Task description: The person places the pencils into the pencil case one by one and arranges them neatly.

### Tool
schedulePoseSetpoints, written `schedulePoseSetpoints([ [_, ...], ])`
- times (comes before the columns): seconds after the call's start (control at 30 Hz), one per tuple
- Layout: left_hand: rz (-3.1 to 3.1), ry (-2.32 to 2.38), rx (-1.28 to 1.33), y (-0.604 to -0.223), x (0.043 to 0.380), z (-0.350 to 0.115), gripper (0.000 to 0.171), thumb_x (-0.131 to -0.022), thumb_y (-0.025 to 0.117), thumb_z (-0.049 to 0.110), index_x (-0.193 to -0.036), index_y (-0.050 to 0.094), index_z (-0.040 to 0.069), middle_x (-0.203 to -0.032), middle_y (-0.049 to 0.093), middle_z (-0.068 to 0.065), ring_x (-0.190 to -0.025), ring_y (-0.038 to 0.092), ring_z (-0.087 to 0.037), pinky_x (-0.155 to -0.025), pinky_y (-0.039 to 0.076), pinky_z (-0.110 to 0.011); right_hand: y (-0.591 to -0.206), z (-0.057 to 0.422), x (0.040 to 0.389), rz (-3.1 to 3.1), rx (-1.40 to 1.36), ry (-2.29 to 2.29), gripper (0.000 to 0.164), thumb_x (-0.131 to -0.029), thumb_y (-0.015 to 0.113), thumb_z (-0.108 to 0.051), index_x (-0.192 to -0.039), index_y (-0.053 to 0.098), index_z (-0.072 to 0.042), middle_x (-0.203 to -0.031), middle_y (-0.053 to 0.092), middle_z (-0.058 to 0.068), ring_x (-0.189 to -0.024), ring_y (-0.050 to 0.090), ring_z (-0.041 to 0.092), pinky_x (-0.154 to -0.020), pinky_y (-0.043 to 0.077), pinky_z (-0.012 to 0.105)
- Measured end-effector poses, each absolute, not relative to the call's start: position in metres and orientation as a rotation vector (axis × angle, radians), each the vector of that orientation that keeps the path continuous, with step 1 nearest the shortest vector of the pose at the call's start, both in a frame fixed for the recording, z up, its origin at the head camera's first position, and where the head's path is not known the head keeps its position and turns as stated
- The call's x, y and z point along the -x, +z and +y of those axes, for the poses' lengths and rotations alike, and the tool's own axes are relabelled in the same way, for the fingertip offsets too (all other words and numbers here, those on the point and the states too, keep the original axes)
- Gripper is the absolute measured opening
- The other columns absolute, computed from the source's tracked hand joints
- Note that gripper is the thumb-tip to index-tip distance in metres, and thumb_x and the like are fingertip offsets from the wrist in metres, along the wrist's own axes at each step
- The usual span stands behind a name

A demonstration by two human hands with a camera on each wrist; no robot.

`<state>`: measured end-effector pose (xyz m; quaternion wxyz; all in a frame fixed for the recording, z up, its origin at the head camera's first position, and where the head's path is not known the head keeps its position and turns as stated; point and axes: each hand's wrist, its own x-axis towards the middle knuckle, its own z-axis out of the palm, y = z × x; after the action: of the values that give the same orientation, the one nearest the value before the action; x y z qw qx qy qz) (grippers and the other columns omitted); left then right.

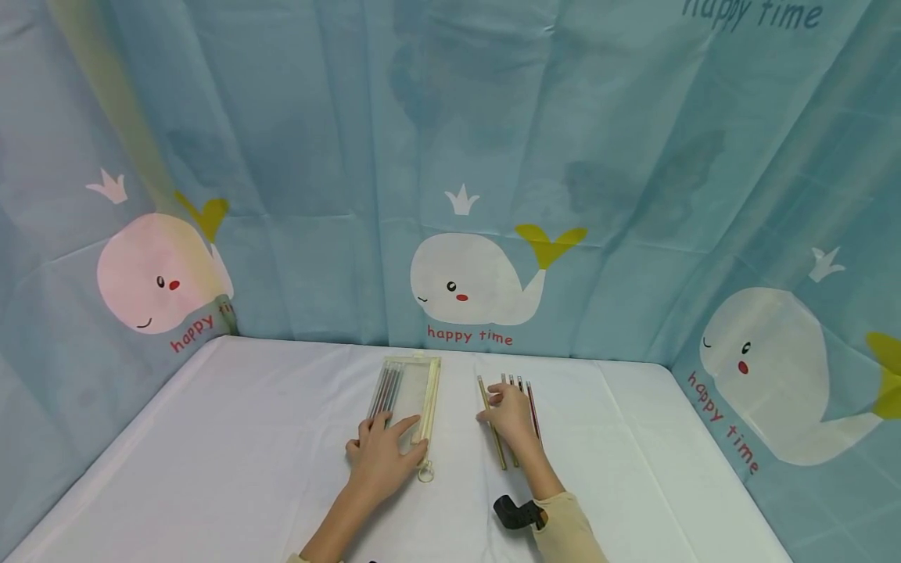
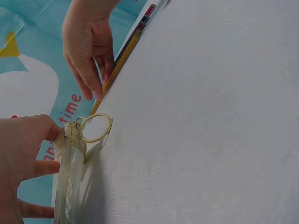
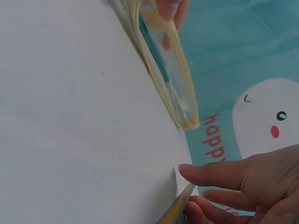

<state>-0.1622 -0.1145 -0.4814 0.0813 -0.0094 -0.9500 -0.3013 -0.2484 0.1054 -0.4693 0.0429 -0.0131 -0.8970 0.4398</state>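
My left hand [image 1: 385,457] grips the lower end of a clear pencil case [image 1: 414,391] with cream zip edging, thumb by the ring [image 1: 425,471] of the zip. Several pencils [image 1: 385,391] show in the case's left side. In the right wrist view the cream edges stand apart, and a green pencil [image 3: 154,49] lies inside. My right hand [image 1: 514,414] pinches a yellow pencil [image 1: 498,447] between thumb and fingers, low at the table. Beside it lie several more pencils [image 1: 533,407], one dark red, partly hidden under this hand.
A white cloth [image 1: 211,453] covers the table. Blue curtains with whale prints [image 1: 472,277] stand along the back and both sides. A black wrist camera [image 1: 517,514] sits at my right sleeve [image 1: 566,524].
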Motion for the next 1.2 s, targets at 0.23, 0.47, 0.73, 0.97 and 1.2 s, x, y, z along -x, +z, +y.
schedulePoseSetpoints([
  [0.23, -2.829, -0.907, 0.032, -0.4812, 0.162, -0.1139, 0.044, -0.097, 0.071, 0.041, -0.135, 0.074, 0.02, -0.146, 0.053, -0.029, -0.135, 0.041, -0.06, -0.091, 0.035, -0.08, -0.4711, 0.1032, 0.2521, -2.79, -0.026, 1.237, 0.042, -0.075, 0.089, 0.006, -0.115, 0.074, 0.01, -0.09, 0.072, 0.011, -0.082, 0.066, 0.023, -0.072, 0.059, 0.037],
  [0.47, -2.831, -0.903, 0.029, -0.4816, 0.1617, -0.1133, 0.043, -0.097, 0.071, 0.04, -0.135, 0.074, 0.02, -0.146, 0.053, -0.029, -0.135, 0.041, -0.059, -0.092, 0.034, -0.08, -0.4704, 0.1042, 0.2549, -2.823, -0.055, 1.247, 0.033, -0.076, 0.086, 0.009, -0.107, 0.076, 0.008, -0.082, 0.067, 0.006, -0.075, 0.059, 0.017, -0.067, 0.055, 0.03],
  [0.73, -2.837, -0.888, 0.028, -0.4816, 0.1615, -0.1137, 0.043, -0.097, 0.071, 0.041, -0.135, 0.074, 0.02, -0.146, 0.053, -0.029, -0.135, 0.041, -0.06, -0.092, 0.035, -0.079, -0.4689, 0.1073, 0.2579, -2.816, -0.052, 1.415, 0.03, -0.075, 0.082, 0.012, -0.104, 0.074, 0.011, -0.08, 0.065, 0.007, -0.068, 0.058, 0.013, -0.059, 0.054, 0.023],
  [0.97, -2.843, -0.884, 0.028, -0.4808, 0.1613, -0.1138, 0.043, -0.097, 0.071, 0.04, -0.135, 0.074, 0.021, -0.147, 0.053, -0.028, -0.135, 0.042, -0.059, -0.092, 0.036, -0.079, -0.4686, 0.1101, 0.2585, -2.809, -0.018, 1.495, 0.03, -0.079, 0.078, 0.008, -0.109, 0.074, 0.012, -0.085, 0.071, 0.011, -0.063, 0.061, 0.012, -0.059, 0.054, 0.024],
  [1.2, -2.849, -0.884, 0.033, -0.48, 0.1608, -0.1139, 0.044, -0.097, 0.071, 0.04, -0.135, 0.073, 0.02, -0.147, 0.053, -0.029, -0.136, 0.041, -0.06, -0.092, 0.036, -0.079, -0.4695, 0.1117, 0.2581, -2.812, -0.01, 1.582, 0.035, -0.083, 0.075, 0.002, -0.117, 0.072, 0.012, -0.093, 0.073, 0.016, -0.07, 0.066, 0.016, -0.059, 0.056, 0.026],
])
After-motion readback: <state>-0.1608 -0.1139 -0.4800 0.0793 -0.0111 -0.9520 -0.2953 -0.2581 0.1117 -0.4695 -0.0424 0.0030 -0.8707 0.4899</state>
